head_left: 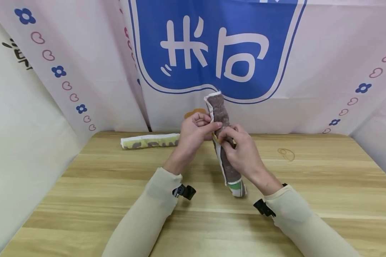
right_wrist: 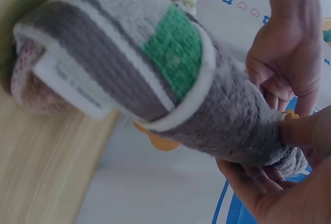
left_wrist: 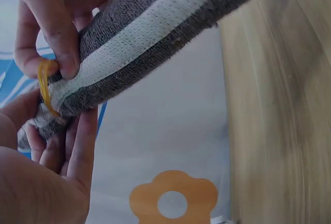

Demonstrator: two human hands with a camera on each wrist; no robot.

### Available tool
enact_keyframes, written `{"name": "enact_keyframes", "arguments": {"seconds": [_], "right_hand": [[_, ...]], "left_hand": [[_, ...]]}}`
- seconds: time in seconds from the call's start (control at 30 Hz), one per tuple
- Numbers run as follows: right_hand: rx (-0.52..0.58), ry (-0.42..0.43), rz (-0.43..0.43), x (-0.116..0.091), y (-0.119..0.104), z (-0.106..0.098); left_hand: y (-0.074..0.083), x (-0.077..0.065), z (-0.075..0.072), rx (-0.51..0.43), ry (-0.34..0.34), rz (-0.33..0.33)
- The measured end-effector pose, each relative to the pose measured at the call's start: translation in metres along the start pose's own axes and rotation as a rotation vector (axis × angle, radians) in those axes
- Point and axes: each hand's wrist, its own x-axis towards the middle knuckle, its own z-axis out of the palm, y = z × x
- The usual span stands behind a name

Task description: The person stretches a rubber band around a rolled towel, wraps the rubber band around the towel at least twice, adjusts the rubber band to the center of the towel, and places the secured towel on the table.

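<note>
1. The grey-brown terry-cloth roll with white edging (head_left: 231, 167) stands steeply tilted between the two hands, its top leaning away toward the backdrop and its lower end nearest the person, over the tabletop; I cannot tell whether that end touches the wood.
2. The left hand (head_left: 194, 132) grips the roll from its left side, above the middle, with the thumb laid across the front and the fingers curled behind it.
3. The right hand (head_left: 241, 150) is on the roll's right side, slightly lower and just beside the left one, its thumb and fingers closed round the cloth.
4. A yellow-orange stretchy rubber band (left_wrist: 46, 87) lies around the roll between the two hands, at the right hand's fingertips; whether those fingers pinch it is unclear.
5. Below the hands, the roll's free end shows a bright green woven patch (right_wrist: 175, 50), grey and white stripes, and a white fabric label (right_wrist: 72, 81).
6. A pale green cloth roll with grey shapes and a white edge (head_left: 149, 141) lies flat to the left, partly hidden behind the left hand.
7. A thin, loose amber rubber band (head_left: 286, 154) lies right of the right hand, well apart from it, on the light wood-grain tabletop (head_left: 93, 185).
8. Behind stands a white printed cloth backdrop with a blue emblem (head_left: 167, 110).
</note>
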Motion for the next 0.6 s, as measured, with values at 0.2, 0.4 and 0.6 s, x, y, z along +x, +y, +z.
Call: {"name": "enact_keyframes", "arguments": {"seconds": [0.2, 0.4, 0.6], "right_hand": [[-0.080, -0.023, 0.081, 0.001, -0.001, -0.003], [-0.112, -0.067, 0.171, 0.003, -0.004, -0.007], [0.207, -0.024, 0.338, 0.006, 0.000, -0.014]], "left_hand": [[0.002, -0.003, 0.007, 0.067, 0.104, 0.057], [0.002, -0.005, 0.011, 0.107, 0.103, 0.123], [-0.003, 0.000, 0.008, -0.123, -0.011, 0.117]]}}
